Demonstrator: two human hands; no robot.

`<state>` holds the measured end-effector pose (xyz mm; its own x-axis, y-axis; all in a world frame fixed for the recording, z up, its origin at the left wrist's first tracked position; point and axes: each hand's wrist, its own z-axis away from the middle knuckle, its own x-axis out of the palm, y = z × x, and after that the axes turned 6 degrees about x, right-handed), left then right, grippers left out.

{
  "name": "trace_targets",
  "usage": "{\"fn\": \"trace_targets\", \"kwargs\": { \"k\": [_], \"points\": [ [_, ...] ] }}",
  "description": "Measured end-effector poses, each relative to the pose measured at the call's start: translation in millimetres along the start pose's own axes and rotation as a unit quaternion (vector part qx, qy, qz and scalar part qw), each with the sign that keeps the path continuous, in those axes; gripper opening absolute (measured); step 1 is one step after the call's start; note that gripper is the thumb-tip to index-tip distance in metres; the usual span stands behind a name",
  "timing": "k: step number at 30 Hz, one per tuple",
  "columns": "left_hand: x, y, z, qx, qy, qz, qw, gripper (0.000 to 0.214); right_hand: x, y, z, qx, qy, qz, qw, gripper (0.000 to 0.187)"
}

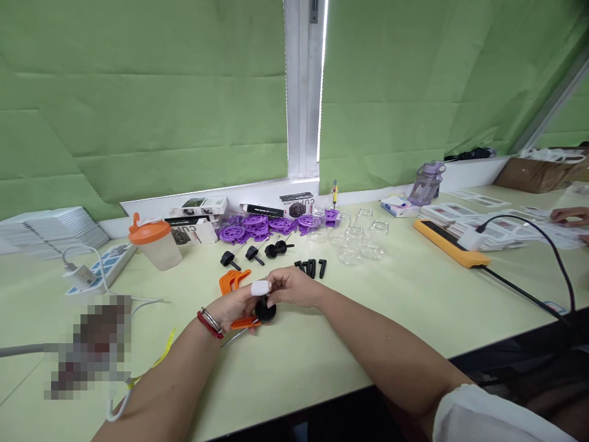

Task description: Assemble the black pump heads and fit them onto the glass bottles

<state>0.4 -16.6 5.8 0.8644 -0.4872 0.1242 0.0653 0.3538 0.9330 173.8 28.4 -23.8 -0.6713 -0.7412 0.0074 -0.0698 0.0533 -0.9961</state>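
Both my hands meet over the pale green table [414, 294]. My left hand [237, 307], with a white wrap on one finger and a red bracelet at the wrist, is closed on an orange clamp piece [243, 323] with a metal rod sticking out below. My right hand [294, 287] is closed on a black knob [265, 312] set against that orange piece. More orange clamp pieces [232, 279] lie just behind my left hand. Three black knobs with screws [255, 253] and several small black caps [311, 267] lie further back.
Purple wheels [257, 227], clear glass cups [356, 236], product boxes [202, 207] and an orange-lidded shaker [156, 242] line the back. A yellow power strip [448, 244] with a black cable lies at right. Another person's hand [570, 215] works at far right. A white power strip [99, 270] sits at left.
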Motion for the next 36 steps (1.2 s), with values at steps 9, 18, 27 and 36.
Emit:
{"fn": "trace_targets", "kwargs": {
  "k": [9,18,27,36],
  "points": [
    [-1.8,-1.2,-0.8,0.008,-0.011,0.000,1.000,0.057,0.0,-1.9,2.8,-0.020,0.004,0.039,0.999,0.036],
    [-1.8,-0.3,0.7,0.005,-0.007,-0.005,1.000,0.055,3.7,-1.7,3.6,-0.014,0.006,0.010,1.000,0.032],
    [-2.7,-2.0,-0.8,0.014,-0.013,0.010,1.000,0.059,4.1,7.5,1.2,-0.022,-0.004,-0.006,1.000,0.029],
    [-1.1,-0.3,1.3,0.021,-0.020,0.010,1.000,0.057,4.4,5.5,2.0,-0.016,0.001,0.006,1.000,0.028]
  ]
}}
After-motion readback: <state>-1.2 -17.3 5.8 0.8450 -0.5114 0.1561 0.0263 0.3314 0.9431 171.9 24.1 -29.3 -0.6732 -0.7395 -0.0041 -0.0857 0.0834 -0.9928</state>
